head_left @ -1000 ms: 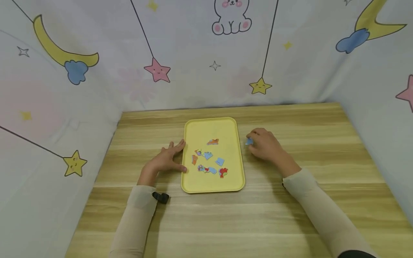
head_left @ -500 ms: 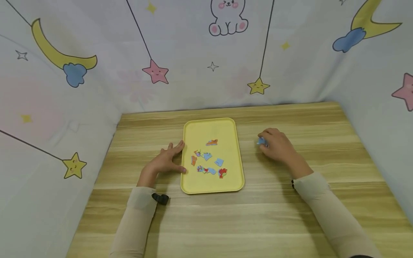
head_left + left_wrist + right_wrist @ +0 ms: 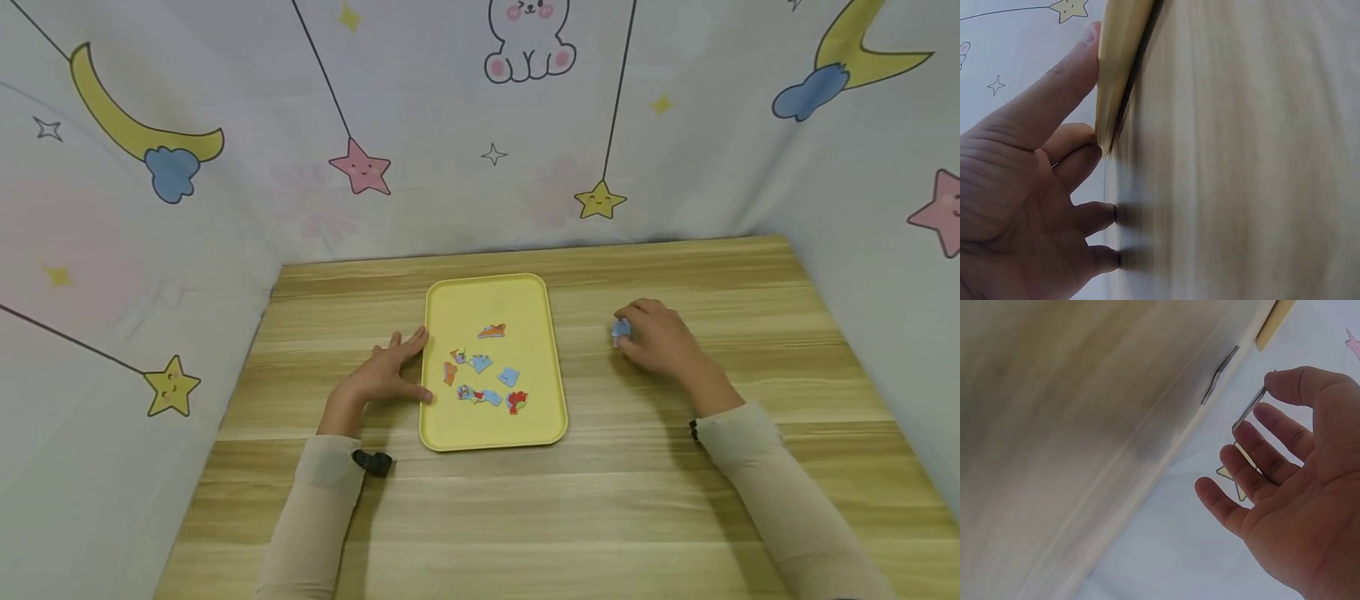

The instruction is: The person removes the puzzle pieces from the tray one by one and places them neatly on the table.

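The yellow tray (image 3: 491,429) lies on the table with several small printed jigsaw pieces on it, among them an orange piece (image 3: 492,331), a pale blue piece (image 3: 509,377) and a red piece (image 3: 517,402). My left hand (image 3: 381,373) touches the tray's left rim with thumb and fingertips, fingers spread; two fingertips meet the tabletop in the left wrist view. Right of the tray, my right hand (image 3: 660,340) pinches a blue jigsaw piece (image 3: 621,327) between thumb and fingers. The right wrist view shows this piece edge-on, above another flat piece (image 3: 1219,375) lying on the table.
The wood-grain table (image 3: 480,517) extends around the tray on all sides. A white cloth (image 3: 450,208) printed with stars and moons hangs behind it and along both sides. A black strap-like device (image 3: 372,462) sits at the left cuff.
My right hand has moved right, away from the tray, with the blue jigsaw piece in its fingers. The left hand stays at the tray's rim, and the pieces on the tray keep their places.
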`<state>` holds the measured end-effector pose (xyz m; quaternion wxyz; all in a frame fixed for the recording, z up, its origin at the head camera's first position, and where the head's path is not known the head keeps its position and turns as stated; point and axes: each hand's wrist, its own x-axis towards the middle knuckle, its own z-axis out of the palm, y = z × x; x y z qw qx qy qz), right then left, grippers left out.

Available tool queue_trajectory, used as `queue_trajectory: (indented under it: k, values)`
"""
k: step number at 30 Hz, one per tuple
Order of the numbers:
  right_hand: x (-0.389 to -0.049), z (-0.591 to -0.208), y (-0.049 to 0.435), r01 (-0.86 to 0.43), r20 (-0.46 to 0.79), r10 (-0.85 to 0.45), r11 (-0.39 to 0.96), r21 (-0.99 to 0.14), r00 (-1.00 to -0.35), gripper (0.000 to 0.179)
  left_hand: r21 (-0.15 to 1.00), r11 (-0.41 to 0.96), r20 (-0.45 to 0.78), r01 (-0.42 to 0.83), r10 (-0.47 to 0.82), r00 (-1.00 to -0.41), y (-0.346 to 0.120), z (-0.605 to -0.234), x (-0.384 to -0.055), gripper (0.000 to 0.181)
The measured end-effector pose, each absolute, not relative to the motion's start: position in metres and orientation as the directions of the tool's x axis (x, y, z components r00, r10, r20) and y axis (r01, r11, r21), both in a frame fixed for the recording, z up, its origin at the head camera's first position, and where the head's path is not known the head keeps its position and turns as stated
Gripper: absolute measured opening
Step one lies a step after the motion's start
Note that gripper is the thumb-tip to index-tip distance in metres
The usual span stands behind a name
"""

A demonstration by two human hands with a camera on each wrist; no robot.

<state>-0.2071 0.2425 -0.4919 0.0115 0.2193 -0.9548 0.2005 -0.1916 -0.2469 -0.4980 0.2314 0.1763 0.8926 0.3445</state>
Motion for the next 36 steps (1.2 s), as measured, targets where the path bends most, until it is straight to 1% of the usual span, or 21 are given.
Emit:
queue_trajectory:
  k: [7, 14, 36]
  values:
    - [-0.205, -0.493, 0.249, -0.401, 0.082, -0.401, 0.837, -0.372, -0.912, 0.038, 0.694, 0.703, -0.289, 0.157, 0.471, -0.833, -0.248, -0.498, -0.191, 0.116]
    - [-0.204, -0.494, 0.254, -0.41, 0.075, -0.412, 0.835, -0.368, -0.908, 0.038, 0.693, 0.707, -0.302, 0.142, 0.463, -0.833, -0.248, -0.497, -0.188, 0.116]
    - [-0.203, -0.494, 0.27, -0.38, -0.026, -0.416, 0.854, -0.355, -0.909, 0.04, 0.702, 0.698, -0.293, 0.141, 0.463, -0.837, -0.248, -0.497, -0.189, 0.117]
